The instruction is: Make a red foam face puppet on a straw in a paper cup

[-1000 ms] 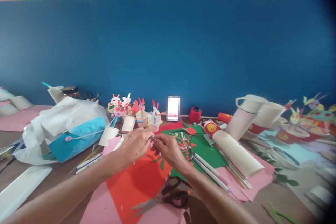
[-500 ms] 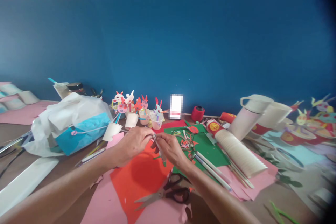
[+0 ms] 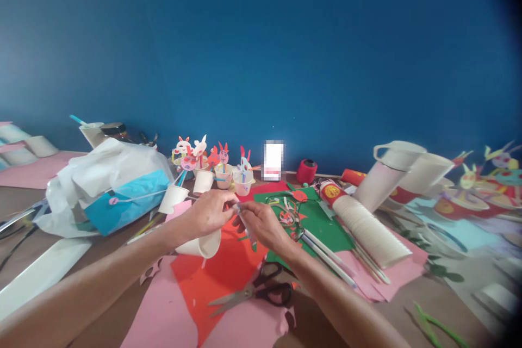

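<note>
My left hand (image 3: pixel 214 212) and my right hand (image 3: pixel 260 221) meet over the red-orange paper (image 3: pixel 220 277). The left fingertips pinch something small and pale, too small to name. Between the right fingers is a thin whitish piece (image 3: pixel 248 230) pointing down toward the paper. A white paper cup (image 3: pixel 209 243) lies on its side below my left hand, partly hidden by the wrist. Black-handled scissors (image 3: pixel 255 293) rest on the paper nearer to me, their blades pointing left.
Small cups with paper animal figures (image 3: pixel 243 182) stand behind my hands. At left lies a plastic bag (image 3: pixel 110 166). Green paper (image 3: pixel 322 217) with scraps, a long stack of cups (image 3: pixel 373 228) and a white pitcher (image 3: pixel 385 174) are at right.
The white cup on its side now shows below my left hand. Both hands remain together, the left wrist slightly raised. The whole view has shifted slightly.
</note>
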{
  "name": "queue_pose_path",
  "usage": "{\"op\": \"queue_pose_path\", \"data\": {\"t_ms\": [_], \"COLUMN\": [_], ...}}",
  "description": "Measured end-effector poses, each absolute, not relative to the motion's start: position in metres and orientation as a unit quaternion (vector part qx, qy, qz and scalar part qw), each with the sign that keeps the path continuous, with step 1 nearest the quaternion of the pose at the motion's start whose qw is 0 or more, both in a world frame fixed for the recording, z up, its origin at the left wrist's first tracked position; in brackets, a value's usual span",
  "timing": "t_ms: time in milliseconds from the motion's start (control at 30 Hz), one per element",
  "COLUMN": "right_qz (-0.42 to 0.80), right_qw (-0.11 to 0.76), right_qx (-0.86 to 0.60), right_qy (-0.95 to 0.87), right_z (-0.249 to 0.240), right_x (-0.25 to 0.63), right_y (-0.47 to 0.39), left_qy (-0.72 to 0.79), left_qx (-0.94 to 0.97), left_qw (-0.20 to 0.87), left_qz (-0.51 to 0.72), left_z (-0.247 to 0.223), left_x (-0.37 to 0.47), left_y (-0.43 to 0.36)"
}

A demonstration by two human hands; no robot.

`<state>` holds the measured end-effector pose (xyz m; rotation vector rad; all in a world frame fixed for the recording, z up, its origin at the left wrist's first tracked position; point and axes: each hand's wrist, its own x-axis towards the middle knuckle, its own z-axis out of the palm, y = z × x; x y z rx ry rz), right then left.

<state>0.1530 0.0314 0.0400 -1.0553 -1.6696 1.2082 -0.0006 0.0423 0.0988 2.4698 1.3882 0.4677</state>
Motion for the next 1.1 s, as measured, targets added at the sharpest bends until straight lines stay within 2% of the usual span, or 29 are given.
{"op": "queue_pose_path", "data": {"t_ms": [200,600,867,1100], "right_qz": [0.54,0.583,0.576,0.516], "right_qw": [0.423,0.445,0.436,0.399], "right_qx": [-0.381,-0.376,-0.412,-0.415], "right_qy": [-0.62,-0.566,-0.556,-0.635], "right_z": [0.034,0.035,0.042,0.038], "right_x": [0.152,0.151,0.149,0.155], "right_y": [0.039,0.042,0.04,0.039], "left_qy": [0.456,0.439,0.466,0.515], "left_qx": [0.881,0.886,0.87,0.809], "left_qw": [-0.006,-0.073,-0.041,0.172], "left_qz": [0.122,0.128,0.158,0.223], "left_z": [0.099,0.089,0.093,0.077], "left_x": [0.008,0.009,0.01,-0.002], "left_y": [0.033,0.035,0.036,0.043]}}
